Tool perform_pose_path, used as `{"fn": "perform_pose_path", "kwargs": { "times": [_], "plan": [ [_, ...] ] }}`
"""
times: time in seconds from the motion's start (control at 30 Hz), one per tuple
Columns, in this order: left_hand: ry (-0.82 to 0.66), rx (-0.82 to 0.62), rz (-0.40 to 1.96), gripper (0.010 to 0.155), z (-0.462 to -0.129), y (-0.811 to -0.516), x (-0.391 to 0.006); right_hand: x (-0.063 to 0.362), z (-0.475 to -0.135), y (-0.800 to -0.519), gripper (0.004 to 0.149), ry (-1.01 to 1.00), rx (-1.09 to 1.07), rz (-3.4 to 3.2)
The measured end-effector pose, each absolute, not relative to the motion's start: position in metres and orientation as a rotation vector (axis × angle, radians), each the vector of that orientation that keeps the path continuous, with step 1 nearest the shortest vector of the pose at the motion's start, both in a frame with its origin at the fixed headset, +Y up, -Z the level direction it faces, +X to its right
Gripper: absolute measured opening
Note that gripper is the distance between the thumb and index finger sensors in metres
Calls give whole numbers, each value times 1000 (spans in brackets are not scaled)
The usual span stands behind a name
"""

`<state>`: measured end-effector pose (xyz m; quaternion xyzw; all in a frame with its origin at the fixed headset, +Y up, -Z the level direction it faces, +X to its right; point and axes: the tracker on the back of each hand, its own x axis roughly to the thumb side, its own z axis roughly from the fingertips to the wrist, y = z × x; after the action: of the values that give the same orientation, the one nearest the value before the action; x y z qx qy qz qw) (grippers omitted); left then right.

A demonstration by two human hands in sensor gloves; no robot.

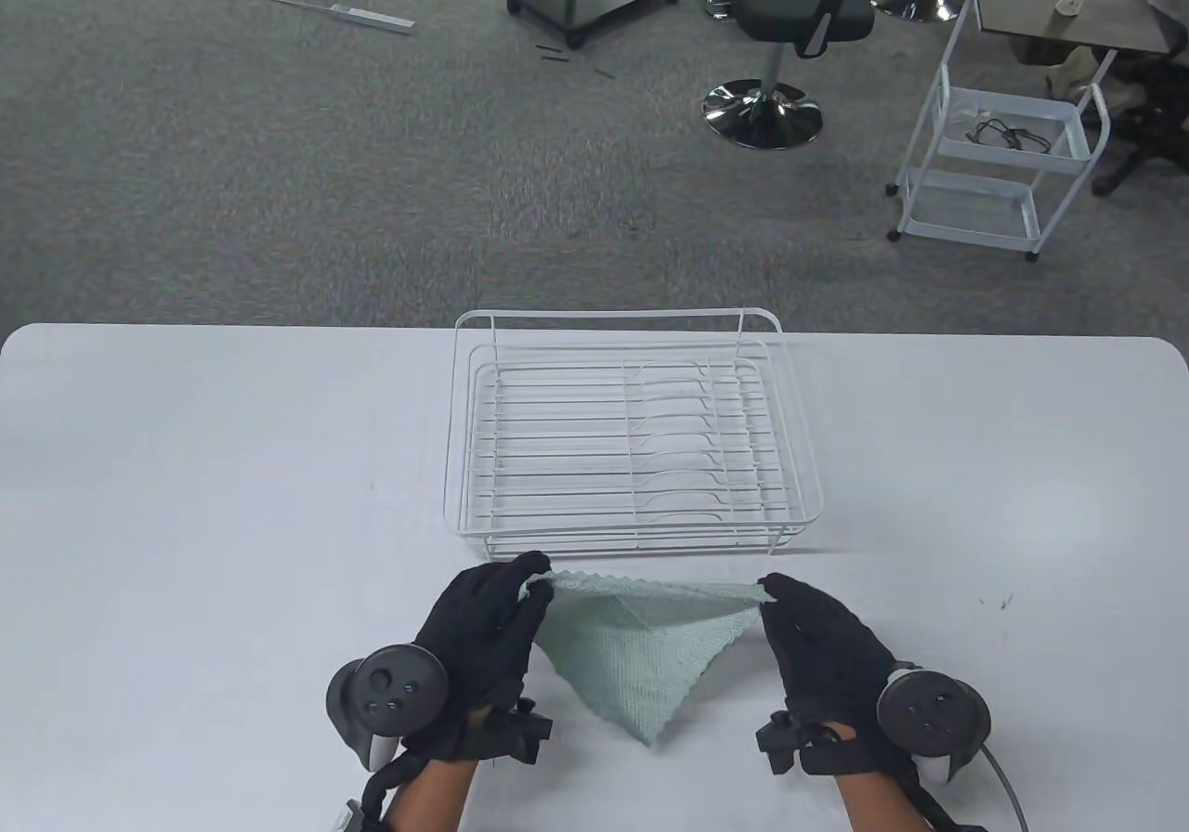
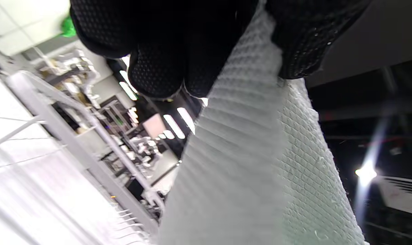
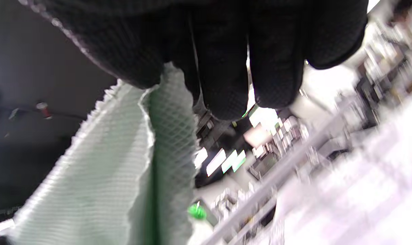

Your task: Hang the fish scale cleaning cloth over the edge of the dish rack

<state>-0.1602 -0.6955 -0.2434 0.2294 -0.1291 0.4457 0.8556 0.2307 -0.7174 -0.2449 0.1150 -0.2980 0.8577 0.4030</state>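
Table view: we pinch cloth point(image 1: 641, 651) corners, left hand point(image 1: 483, 632) and right hand point(image 1: 817, 646); rack point(image 1: 632, 433) edge just ahead, parallel.

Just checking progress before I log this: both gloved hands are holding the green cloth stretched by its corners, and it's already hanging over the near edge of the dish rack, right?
Not quite. Both the left hand and the right hand do pinch the green cloth by its corners, but it isn't on the dish rack yet. The table view shows it held just short of the rack's near edge, over the table.
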Motion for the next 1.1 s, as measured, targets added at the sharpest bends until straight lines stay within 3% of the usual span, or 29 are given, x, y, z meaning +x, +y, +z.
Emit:
{"fn": "perform_pose_path", "kwargs": {
  "times": [0.13,0.23,0.37,0.43,0.57,0.83,1.0,1.1],
  "plan": [
    [-368,493,830,48,-238,-683,-163,238,-228,-692,36,-1011,374,2219],
    [-391,494,825,47,-237,-682,-162,242,-227,-691,35,-971,413,2103],
    [-376,501,822,47,-237,-681,-160,237,-235,-695,43,-667,470,1976],
    [-367,509,806,47,-236,-680,-162,237,-235,-694,34,-697,483,2065],
    [-365,510,821,47,-237,-680,-165,237,-236,-696,35,-591,483,2115],
    [-404,521,805,47,-236,-676,-168,241,-235,-694,35,-611,493,1989],
    [-402,507,711,45,-233,-657,-171,237,-226,-668,37,-775,470,2066],
    [-348,462,569,44,-254,-644,-169,232,-247,-644,37,-815,433,2329]
  ]
}}
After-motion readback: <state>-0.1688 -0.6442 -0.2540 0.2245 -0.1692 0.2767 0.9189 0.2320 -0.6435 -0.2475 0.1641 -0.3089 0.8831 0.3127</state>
